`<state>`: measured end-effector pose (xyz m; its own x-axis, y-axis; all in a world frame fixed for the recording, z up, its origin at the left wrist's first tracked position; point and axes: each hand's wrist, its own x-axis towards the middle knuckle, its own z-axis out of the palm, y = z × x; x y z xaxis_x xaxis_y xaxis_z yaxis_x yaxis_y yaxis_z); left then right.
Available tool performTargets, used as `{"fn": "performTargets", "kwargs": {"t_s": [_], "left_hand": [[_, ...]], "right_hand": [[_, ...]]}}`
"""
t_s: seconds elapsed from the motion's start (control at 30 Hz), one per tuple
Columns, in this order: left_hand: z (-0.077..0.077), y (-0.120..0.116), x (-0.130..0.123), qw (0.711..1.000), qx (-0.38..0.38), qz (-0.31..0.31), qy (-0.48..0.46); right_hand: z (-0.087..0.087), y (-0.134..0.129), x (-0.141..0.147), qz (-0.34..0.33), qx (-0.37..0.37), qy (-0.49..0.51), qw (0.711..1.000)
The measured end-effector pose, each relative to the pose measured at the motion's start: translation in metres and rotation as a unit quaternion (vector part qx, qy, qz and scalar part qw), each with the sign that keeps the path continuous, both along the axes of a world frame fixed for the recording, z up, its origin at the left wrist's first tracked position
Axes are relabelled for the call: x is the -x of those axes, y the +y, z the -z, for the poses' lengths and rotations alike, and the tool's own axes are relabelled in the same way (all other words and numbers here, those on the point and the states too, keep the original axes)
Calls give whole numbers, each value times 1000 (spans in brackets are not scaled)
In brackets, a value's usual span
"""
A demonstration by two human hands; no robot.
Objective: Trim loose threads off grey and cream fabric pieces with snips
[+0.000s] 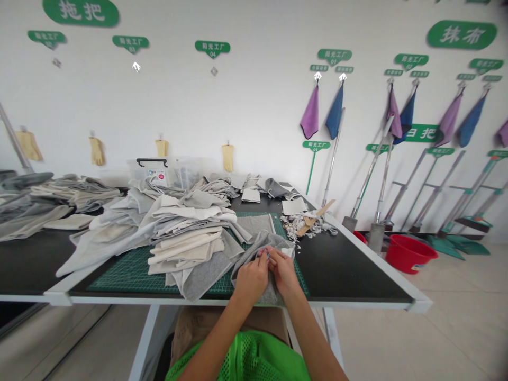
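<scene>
Facing a white wall (254,106) fitted with green signs, with yellow rubber gloves (97,151) hung along its left stretch and purple cloths (310,112) and blue cloths (334,112) hung to the right, above metal mop poles (371,174) leaning against it. On the floor at right, a red plastic basin (410,253), apart from the table. Directly ahead, a long black-topped work table (357,275) with white edging, a plastic storage box (151,172) standing at its far side. Across the middle of the table, a heaped stack of grey and cream fabric pieces (186,233), partly covering a green cutting mat (130,275). Beyond the mat's far right corner, flat wooden strips (313,219) lying among white scraps (296,226). Below the table edge, green mesh fabric (246,360) in view between both forearms. At the near right part of the mat, just beside the stack, a grey cloth (270,293) bunched and hanging over the table's near edge. Left hand (251,278) and right hand (283,270) close together on that cloth, fingers curled closed and gripping it, fingertips meeting at centre. Between the fingertips, a small blue speck (268,256), too small to identify.
</scene>
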<state>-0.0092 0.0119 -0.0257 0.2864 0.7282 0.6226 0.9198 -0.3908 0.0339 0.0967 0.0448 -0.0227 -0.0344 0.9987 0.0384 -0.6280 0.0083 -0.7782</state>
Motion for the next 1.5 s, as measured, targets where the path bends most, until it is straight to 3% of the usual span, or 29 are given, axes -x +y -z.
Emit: {"fn": "performTargets", "kwargs": {"t_s": [1.5], "left_hand": [[0, -1, 1, 1000, 9, 3, 2]], "right_hand": [[0, -1, 1, 5, -2, 3, 1000]]}}
